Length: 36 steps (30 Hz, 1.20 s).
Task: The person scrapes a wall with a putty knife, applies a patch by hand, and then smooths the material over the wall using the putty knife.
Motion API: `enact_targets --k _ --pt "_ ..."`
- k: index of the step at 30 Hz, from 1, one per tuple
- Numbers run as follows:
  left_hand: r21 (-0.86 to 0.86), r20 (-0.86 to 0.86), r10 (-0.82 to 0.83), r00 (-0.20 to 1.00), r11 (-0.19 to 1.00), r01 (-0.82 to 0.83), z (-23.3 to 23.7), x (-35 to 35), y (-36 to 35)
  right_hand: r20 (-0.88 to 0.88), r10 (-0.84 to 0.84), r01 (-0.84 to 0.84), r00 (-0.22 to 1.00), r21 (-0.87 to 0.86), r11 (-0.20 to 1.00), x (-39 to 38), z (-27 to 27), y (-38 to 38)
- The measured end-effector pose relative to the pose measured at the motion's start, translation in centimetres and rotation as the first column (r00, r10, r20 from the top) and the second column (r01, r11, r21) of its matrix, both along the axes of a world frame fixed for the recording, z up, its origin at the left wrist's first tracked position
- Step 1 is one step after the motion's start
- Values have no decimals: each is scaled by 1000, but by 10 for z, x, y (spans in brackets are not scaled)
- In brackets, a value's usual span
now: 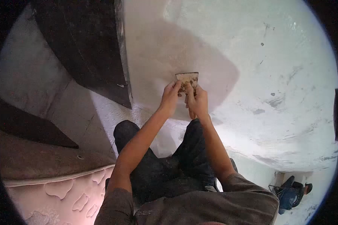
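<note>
A scraper with a flat, stained blade [187,77] is held up in front of the pale wall [266,75]. My right hand [197,100] is wrapped round its handle, with fingers reaching onto the back of the blade. On the blade's left side, the fingers of my left hand [170,98] press against its lower left corner. Brownish residue covers part of the blade. Both hands are close together above my knees.
A dark panel [90,45] stands at the upper left, its edge beside the wall. A pink quilted mattress [71,195] lies at the lower left. Dark clothing or bags [289,195] hang at the lower right. Tiled floor [79,112] shows at left.
</note>
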State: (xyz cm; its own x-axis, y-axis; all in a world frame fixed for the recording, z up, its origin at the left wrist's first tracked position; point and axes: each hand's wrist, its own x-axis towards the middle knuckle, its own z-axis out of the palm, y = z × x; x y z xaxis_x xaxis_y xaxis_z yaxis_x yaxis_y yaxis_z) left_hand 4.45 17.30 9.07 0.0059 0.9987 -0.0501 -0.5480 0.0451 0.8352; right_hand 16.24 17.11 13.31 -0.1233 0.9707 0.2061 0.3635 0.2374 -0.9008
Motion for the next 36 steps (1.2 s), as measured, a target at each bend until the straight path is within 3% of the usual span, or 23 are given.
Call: enact_targets --k 1,2,3,4,6,13,20,25,29,32,34,36 --pt "-6 3 3 1000 1000 -3 -4 0 3 93 5 -9 996 35 999 -1 1 3" --pt "-13 116 -22 993 1000 23 -8 0 6 96 7 -10 995 29 1000 -3 3 5" --pt "-17 227 -45 973 999 50 -9 0 7 178 -10 -13 984 126 992 -7 7 7" --pt "-25 229 -43 973 998 50 -10 0 9 255 -33 -24 966 220 975 -9 7 10" --pt "-47 324 -11 946 999 28 -12 0 14 253 -32 -33 967 245 969 -11 0 21" --pt "-62 370 2 929 998 23 -16 6 25 281 -103 -8 954 368 930 -12 -2 28" --pt "-33 425 15 905 999 -1 -13 5 26 270 -59 -42 961 353 935 -14 -3 32" --pt "-27 413 15 911 1000 -5 -13 4 28 358 -115 -52 927 424 904 -18 -7 32" --pt "-30 466 -17 885 999 34 -14 2 31 318 -99 -46 943 419 907 -19 -7 32" --pt "-40 469 -9 883 999 31 -17 2 30 268 -68 -21 961 315 949 -19 -2 31" --pt "-17 453 -10 891 1000 19 -17 4 31 -4 14 -13 1000 179 984 -19 -6 39" --pt "-4 457 43 888 999 -47 -14 6 30 55 22 -32 998 185 982 -14 -4 39"
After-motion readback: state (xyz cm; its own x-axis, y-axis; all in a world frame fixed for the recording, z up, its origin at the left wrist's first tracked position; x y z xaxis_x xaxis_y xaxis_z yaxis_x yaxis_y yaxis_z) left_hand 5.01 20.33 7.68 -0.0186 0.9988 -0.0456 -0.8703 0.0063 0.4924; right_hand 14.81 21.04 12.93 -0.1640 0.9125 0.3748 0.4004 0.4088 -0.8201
